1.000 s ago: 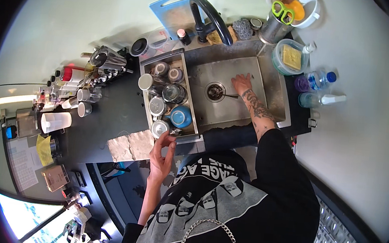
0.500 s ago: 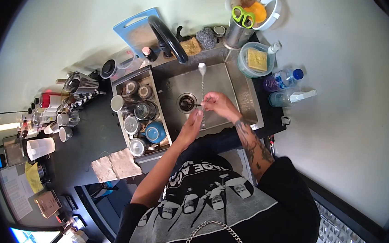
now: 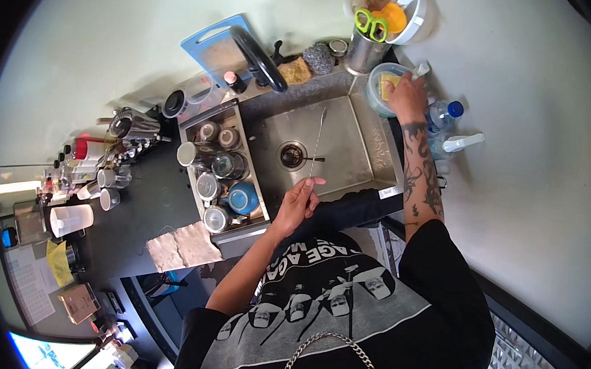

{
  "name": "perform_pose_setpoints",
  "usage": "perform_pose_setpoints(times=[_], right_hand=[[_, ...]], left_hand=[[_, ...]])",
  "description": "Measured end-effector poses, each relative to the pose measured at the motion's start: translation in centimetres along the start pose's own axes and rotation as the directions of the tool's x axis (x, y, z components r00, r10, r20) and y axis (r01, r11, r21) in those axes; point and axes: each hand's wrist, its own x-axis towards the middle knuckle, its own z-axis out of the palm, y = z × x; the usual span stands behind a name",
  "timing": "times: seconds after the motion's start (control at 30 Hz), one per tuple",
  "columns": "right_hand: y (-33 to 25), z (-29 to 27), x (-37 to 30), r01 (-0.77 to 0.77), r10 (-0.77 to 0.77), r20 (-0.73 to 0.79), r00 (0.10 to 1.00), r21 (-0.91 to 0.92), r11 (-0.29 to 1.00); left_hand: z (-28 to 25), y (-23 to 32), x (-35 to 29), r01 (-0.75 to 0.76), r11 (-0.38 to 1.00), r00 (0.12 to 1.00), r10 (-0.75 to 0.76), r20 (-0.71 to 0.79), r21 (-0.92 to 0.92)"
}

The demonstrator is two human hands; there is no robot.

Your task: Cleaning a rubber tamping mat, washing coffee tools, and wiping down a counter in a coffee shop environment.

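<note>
Over the front of the sink (image 3: 359, 137), my left hand (image 3: 296, 206) is closed on the handle of a thin, twisted metal bar spoon (image 3: 318, 141). Its slim end points away from me, above the basin. My right hand (image 3: 408, 99) is at the round clear tub (image 3: 373, 100) on the sink's right rear corner. Its fingers are closed at the yellow sponge (image 3: 388, 81) inside and cover part of it. Below the spoon, the drain (image 3: 291, 156) holds a dark strainer with a short handle.
Left of the basin, a rack (image 3: 261, 192) carries several upturned jars and a blue cup (image 3: 243, 198). A black faucet (image 3: 259, 58) arches over the back. Behind the right hand stand a blue-capped bottle (image 3: 442, 114) and a spray bottle (image 3: 461, 143). Green-handled scissors (image 3: 371, 24) sit in a metal canister (image 3: 365, 53).
My right hand has left the spoon and moved right and away to the sponge tub. My left hand keeps the spoon, which has turned, its slim profile now showing.
</note>
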Motion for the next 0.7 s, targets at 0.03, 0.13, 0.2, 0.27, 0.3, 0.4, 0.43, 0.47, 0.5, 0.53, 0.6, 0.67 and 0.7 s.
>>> perform_pose_setpoints(times=[0.03, 0.13, 0.2, 0.27, 0.3, 0.4, 0.43, 0.47, 0.5, 0.53, 0.6, 0.67, 0.7], right_hand=[[0.1, 0.0, 0.4, -0.006, 0.007, 0.021, 1.000, -0.049, 0.999], [0.2, 0.5, 0.9, -0.043, 0.047, 0.078, 0.996, -0.061, 0.997], [0.0, 0.8, 1.2, -0.004, 0.015, 0.140, 0.990, -0.075, 0.997], [-0.5, 1.0, 1.6, -0.020, 0.027, 0.194, 0.981, -0.039, 0.999], [-0.8, 0.9, 1.7, -0.013, 0.025, 0.190, 0.981, -0.064, 0.998], [-1.5, 0.0, 1.8, -0.042, 0.061, 0.240, 0.969, -0.083, 0.996], [-1.6, -0.5, 1.8, -0.059, 0.072, 0.237, 0.969, -0.061, 0.996], [-1.4, -1.2, 1.7, -0.081, 0.087, 0.199, 0.976, -0.039, 0.996], [-1.3, -1.9, 1.5, -0.075, 0.072, 0.168, 0.983, 0.013, 0.997], [-1.1, -2.5, 1.0, -0.075, 0.068, 0.110, 0.992, 0.060, 0.995], [-1.1, -3.4, -0.5, 0.050, -0.052, 0.008, 0.999, 0.144, 0.988], [-1.4, -4.0, -2.0, 0.265, -0.249, -0.102, 0.963, 0.197, 0.944], [-2.0, -3.7, -3.5, 0.391, -0.357, -0.170, 0.919, 0.259, 0.883]], left_hand=[[-0.2, 0.2, -0.4, 0.105, 0.973, 0.994, -0.095, 0.056, -0.207], [-1.0, 0.8, -1.6, 0.153, 0.853, 0.985, -0.094, 0.142, -0.499], [-1.5, 1.1, -2.2, 0.173, 0.806, 0.982, -0.096, 0.163, -0.566], [-1.9, 1.3, -2.6, 0.198, 0.740, 0.973, -0.066, 0.223, -0.643], [-2.0, 1.3, -2.7, 0.212, 0.746, 0.971, -0.089, 0.220, -0.632], [-2.2, 1.4, -2.7, 0.220, 0.713, 0.952, -0.007, 0.306, -0.666], [-2.2, 1.4, -2.6, 0.232, 0.707, 0.956, -0.038, 0.292, -0.668], [-2.2, 1.4, -2.6, 0.238, 0.694, 0.951, -0.026, 0.307, -0.680], [-2.2, 1.5, -2.5, 0.248, 0.670, 0.940, 0.009, 0.342, -0.700], [-2.1, 1.5, -2.5, 0.239, 0.674, 0.951, -0.016, 0.310, -0.699], [-2.0, 1.6, -2.2, 0.251, 0.654, 0.948, -0.015, 0.319, -0.714], [-1.8, 1.9, -1.8, 0.258, 0.682, 0.957, -0.080, 0.280, -0.684], [-1.7, 2.0, -1.5, 0.258, 0.692, 0.961, -0.112, 0.252, -0.674]])
